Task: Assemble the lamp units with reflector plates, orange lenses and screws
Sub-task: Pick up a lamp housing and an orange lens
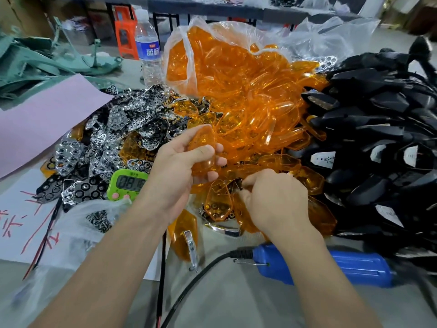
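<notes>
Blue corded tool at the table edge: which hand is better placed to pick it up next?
Probably the right hand: it is nearest the blue tool, while the left hand holds an orange lens.

Assembly workshop: bulk heaps of orange lenses [248, 95], reflector plates [123, 136], black lamp housings [383, 129]; blue power screwdriver [335, 266].

The green timer [130, 182] shows 08:1, the rest hidden. The water bottle [147, 49] has a blue label with white characters, perhaps 2, unreadable. Red handwritten characters mark the white paper [16, 192].
</notes>
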The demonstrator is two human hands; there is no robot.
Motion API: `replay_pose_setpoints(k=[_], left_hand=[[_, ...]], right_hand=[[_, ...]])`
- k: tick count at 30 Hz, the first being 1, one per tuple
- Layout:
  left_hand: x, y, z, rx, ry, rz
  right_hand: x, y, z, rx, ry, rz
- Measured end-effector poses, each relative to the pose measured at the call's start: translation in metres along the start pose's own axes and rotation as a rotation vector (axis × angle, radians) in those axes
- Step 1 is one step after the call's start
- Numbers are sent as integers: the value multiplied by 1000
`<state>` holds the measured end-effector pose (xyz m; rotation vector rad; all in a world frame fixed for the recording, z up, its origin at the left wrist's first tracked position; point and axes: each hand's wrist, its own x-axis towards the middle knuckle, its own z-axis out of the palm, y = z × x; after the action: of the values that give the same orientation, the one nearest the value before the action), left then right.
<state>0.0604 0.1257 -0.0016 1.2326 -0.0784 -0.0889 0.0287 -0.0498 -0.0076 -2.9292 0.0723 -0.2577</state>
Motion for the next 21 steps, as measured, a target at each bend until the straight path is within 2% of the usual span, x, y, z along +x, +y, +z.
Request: replay_pose_setpoints(k=[6, 12, 15, 19, 21], left_hand=[[-1, -1, 0, 18, 21, 0], [-3, -4, 6, 62, 34, -6], [-4, -5, 9, 44, 18, -24], [-4, -4, 8, -36, -33, -45], [-4, -4, 9, -40, -79, -63]], right_hand=[[2, -6, 5, -140, -22, -7], [5, 0, 12, 49, -48, -94], [5, 4, 14, 274, 16, -63], [0, 16, 6, 738, 189, -3], [-2, 20, -3, 1005, 205, 28]])
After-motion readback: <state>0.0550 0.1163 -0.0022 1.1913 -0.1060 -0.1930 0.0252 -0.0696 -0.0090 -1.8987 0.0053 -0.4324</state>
